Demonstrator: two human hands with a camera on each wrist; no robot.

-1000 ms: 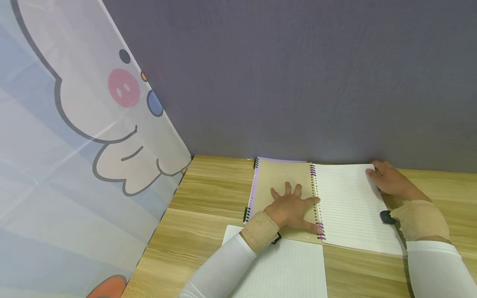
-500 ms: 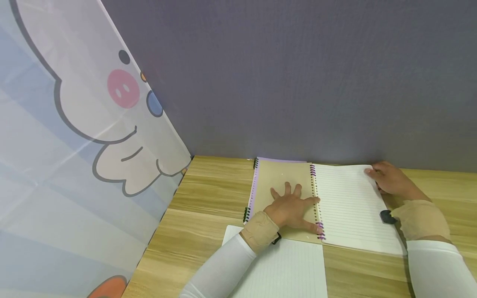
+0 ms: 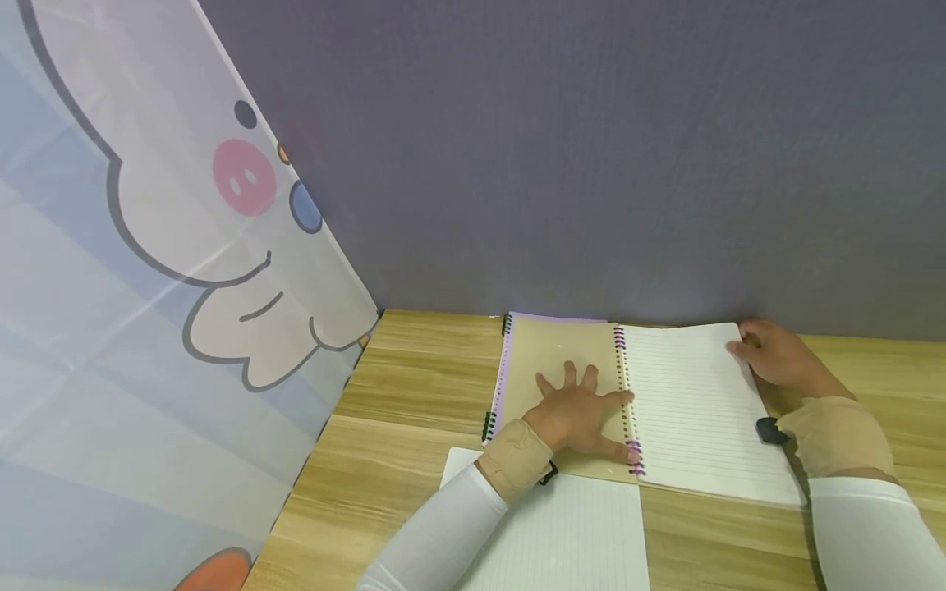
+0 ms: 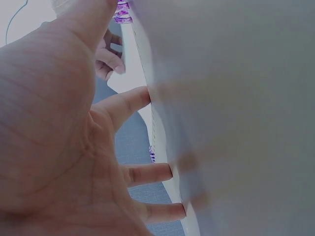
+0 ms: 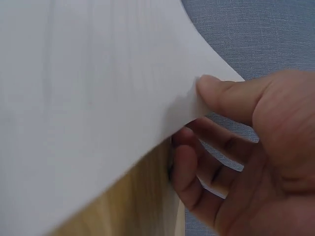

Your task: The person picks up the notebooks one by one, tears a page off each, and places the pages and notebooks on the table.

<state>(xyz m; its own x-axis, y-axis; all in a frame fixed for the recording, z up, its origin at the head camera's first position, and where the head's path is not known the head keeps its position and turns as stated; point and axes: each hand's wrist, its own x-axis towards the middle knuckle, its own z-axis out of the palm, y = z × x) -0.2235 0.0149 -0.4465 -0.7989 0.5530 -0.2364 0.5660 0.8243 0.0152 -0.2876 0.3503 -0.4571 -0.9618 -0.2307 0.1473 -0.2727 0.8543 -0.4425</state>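
Observation:
A spiral notebook with purple rings (image 3: 636, 456) lies open. Its tan left side (image 3: 562, 338) is under my left hand (image 3: 580, 414), which presses flat with fingers spread; the thumb and index finger reach the spiral. On the right side is a white lined page (image 3: 698, 410). My right hand (image 3: 772, 353) pinches its far right corner between thumb and fingers. In the right wrist view the page (image 5: 113, 98) bends up at that corner, thumb on top and fingers beneath. The left wrist view shows fingertips (image 4: 142, 96) touching the tan surface.
Beneath the tan side, a lilac notebook (image 3: 501, 386) with black rings shows at the left. Another lined sheet (image 3: 569, 533) lies nearer me, partly under my left forearm. A grey panel (image 3: 554, 164) rises behind the wooden table (image 3: 414, 369); a cartoon-printed sheet (image 3: 148, 328) hangs at left.
My right thumb and fingers have shifted at the page's far corner, and the corner now lifts and curves up in their pinch. My left hand has stayed in place.

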